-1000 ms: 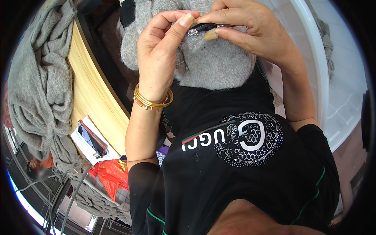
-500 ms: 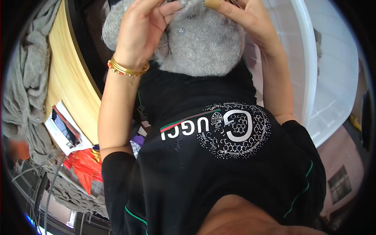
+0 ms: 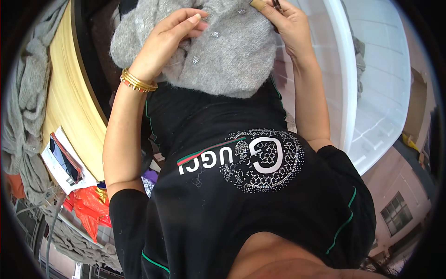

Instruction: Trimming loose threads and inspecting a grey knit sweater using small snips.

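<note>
A fuzzy grey knit garment (image 3: 227, 56) lies bunched over my lap, with small sparkly ornaments (image 3: 195, 60) on it. My left hand (image 3: 174, 35) is above its left part, fingers stretched out and loosely apart, with nothing visible in them. Gold bangles circle that wrist. My right hand (image 3: 292, 32) is at the garment's upper right edge, closed on a small dark slim tool (image 3: 277, 7) whose kind I cannot make out. A tan cover (image 3: 258, 5) sits on one fingertip of that hand. The garment's far part is cut off by the top of the picture.
A light wooden tabletop (image 3: 69, 111) curves along my left, with a phone (image 3: 65, 160) on white paper and grey knitwear (image 3: 28, 93) beyond. Below hangs a red plastic bag (image 3: 90, 209). To my right stands a large whitish translucent tub (image 3: 344, 69).
My left hand has come away from the right one, moving left and down. The right hand has shifted slightly down, and the dark tool in it now shows. More sparkly ornaments are visible.
</note>
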{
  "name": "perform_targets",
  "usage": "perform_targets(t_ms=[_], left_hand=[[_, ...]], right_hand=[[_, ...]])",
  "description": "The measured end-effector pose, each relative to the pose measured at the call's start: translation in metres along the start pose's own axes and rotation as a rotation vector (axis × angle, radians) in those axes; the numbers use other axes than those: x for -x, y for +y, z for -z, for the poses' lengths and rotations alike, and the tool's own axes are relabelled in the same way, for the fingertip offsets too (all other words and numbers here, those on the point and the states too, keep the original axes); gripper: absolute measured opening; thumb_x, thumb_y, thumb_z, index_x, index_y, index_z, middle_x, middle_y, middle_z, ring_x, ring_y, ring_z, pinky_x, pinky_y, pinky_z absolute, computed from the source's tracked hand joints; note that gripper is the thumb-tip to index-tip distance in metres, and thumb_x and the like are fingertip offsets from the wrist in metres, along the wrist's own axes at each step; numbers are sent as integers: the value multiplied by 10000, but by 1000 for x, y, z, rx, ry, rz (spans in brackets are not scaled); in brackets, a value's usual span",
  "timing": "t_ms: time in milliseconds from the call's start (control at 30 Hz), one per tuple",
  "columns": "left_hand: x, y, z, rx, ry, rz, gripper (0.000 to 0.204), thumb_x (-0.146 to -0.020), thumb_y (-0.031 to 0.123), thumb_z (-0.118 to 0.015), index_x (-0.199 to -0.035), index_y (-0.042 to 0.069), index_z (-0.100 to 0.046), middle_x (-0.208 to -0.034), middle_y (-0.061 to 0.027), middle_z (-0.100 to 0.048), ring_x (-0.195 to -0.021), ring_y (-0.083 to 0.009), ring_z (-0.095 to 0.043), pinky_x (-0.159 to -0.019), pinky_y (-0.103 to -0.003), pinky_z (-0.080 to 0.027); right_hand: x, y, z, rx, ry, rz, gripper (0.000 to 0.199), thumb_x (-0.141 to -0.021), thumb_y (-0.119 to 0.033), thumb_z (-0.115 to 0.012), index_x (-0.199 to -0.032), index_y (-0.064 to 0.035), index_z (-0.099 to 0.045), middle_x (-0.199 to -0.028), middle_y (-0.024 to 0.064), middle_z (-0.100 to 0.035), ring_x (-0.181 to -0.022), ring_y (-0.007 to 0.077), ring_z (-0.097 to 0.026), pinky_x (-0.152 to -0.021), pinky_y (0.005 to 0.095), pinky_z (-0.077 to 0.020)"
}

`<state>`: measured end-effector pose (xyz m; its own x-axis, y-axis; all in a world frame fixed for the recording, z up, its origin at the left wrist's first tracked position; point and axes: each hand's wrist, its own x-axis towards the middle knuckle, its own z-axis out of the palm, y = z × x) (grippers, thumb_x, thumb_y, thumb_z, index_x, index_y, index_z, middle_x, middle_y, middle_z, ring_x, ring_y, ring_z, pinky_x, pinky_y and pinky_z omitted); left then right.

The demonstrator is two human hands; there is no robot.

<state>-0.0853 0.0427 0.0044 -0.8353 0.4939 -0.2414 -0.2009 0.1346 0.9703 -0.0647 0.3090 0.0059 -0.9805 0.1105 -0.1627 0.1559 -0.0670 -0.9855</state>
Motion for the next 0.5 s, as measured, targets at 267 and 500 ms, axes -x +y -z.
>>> perform_targets(t_ms=[267, 500], left_hand=[[-2, -5, -9, -285, 49, -165, 267, -983, 170, -710, -1192, 7, -680, -1004, -46, -746, -936, -103, -695, -819, -247, -548], [-2, -8, -21, -482, 242, -197, 159, -950, 185, -745, -1019, 43, -761, -841, -40, -751, -737, -86, -674, -683, -251, -540]], right_hand=[[-3, 24, 17, 59, -33, 86, 160, -947, -125, -735, -1061, -13, -724, -809, -60, -606, -739, 12, -528, -653, 187, -418], [-8, 27, 17, 160, -88, 134, 214, -971, -191, -725, -1091, -15, -738, -895, -30, -704, -791, 21, -607, -705, 184, -465]])
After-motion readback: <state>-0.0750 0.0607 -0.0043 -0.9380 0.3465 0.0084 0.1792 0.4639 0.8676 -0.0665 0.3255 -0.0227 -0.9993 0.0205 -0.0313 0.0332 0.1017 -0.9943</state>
